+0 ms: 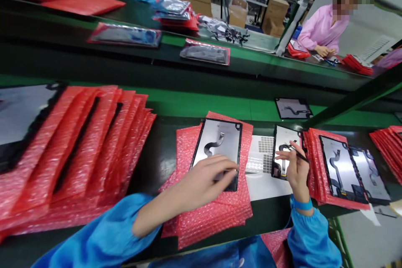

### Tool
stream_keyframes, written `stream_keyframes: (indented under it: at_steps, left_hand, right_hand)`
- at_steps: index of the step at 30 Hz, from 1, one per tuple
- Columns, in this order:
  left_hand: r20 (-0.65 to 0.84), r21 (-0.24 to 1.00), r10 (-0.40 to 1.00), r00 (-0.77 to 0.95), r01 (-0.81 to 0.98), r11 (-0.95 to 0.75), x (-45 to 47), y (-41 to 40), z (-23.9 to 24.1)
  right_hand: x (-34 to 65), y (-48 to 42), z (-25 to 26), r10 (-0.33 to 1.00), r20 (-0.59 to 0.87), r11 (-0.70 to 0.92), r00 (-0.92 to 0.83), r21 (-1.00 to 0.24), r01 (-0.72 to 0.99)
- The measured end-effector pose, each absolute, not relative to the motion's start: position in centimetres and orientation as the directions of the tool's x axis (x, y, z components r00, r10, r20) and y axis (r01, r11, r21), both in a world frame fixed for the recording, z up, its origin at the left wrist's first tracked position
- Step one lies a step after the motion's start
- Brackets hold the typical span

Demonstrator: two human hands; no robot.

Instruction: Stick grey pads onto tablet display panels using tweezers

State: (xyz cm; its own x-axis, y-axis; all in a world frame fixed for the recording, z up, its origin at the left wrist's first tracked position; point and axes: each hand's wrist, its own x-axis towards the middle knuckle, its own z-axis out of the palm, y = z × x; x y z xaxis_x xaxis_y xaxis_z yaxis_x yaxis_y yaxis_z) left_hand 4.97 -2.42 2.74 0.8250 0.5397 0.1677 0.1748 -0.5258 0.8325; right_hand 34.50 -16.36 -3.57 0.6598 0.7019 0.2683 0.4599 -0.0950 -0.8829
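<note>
My left hand (205, 180) is over the lower part of a tablet screen panel (216, 134), which lies on a stack of red bubble-wrap bags (216, 217). Its thumb and forefinger come together near the panel's right edge; anything between them is too small to make out. A thin dark tool, like tweezers (299, 153), is held in my right hand (297, 169), with some fingers stretched out. Beneath that hand lies a second screen panel (279, 134) with a dark flex cable, partly covered by the fingers. A sheet of small grey stickers (265, 150) lies between the two panels.
More red bubble bags (94, 146) and a panel (25, 113) are at left. Panels (339, 167) rest on bags at right; another panel (292, 109) lies behind. Wrapped packs (205, 52) sit on the ledge ahead. A co-worker (326, 29) in pink is beyond the green post (354, 96).
</note>
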Motion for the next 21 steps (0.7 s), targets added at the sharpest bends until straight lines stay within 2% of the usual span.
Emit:
stream_keyframes:
  at_steps: [2, 3, 5, 7, 11, 21]
  left_hand:
    - [0.178, 0.657, 0.286, 0.941, 0.102, -0.747, 9.4, -2.1, 1.7]
    - [0.169, 0.552, 0.205, 0.964, 0.079, -0.830, 11.3, -1.9, 0.8]
    - [0.133, 0.364, 0.158, 0.978, 0.100, -0.926, 14.0, -1.6, -1.2]
    - [0.098, 0.261, 0.202, 0.974, 0.171, -0.950, 15.1, -1.2, -3.0]
    - [0.085, 0.248, 0.268, 0.960, 0.240, -0.939, 14.3, -1.0, -4.7]
    - [0.059, 0.341, 0.351, 0.934, 0.312, -0.887, 13.7, -1.8, -4.4]
  right_hand:
    - [35.1, -13.4, -2.8, 0.799, 0.135, -0.081, 0.586, -0.942, 0.327]
    - [35.6, -12.1, -2.7, 0.825, 0.089, -0.091, 0.558, -0.954, 0.287]
    - [36.5, -10.0, -3.3, 0.856, 0.019, -0.121, 0.516, -0.965, 0.235]
    - [37.3, -8.8, -4.4, 0.869, -0.049, -0.163, 0.492, -0.968, 0.192]
    - [37.8, -8.4, -6.2, 0.869, -0.150, -0.246, 0.472, -0.958, 0.150]
    - [38.0, -8.8, -6.0, 0.875, -0.205, -0.307, 0.438, -0.935, 0.176]
